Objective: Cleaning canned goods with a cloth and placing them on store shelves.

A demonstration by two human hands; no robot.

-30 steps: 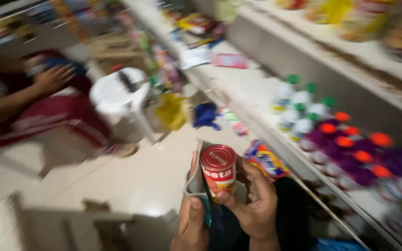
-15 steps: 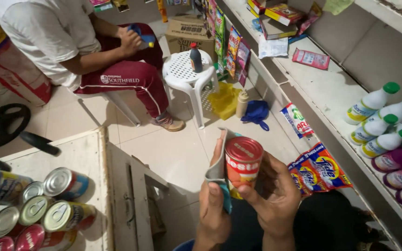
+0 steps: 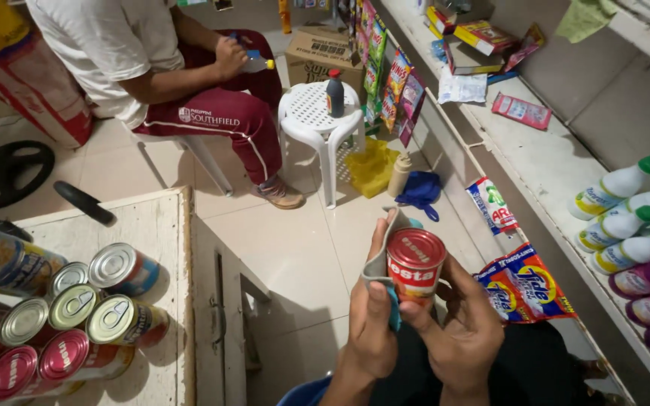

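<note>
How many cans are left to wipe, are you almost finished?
One red-topped can is in hand now: the right hand grips it while the left hand presses a grey cloth to its side. A pile of cans lies on the white counter to the left. The picture cannot show which of those are already wiped, so how many are left is unclear.

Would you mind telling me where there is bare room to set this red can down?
The wooden counter top is bare along its far edge, beyond the lying cans. The wall shelf is bare between the pink packet and the white bottles. The white stool has room beside its dark bottle. The counter's near left corner is crowded with cans.
</note>
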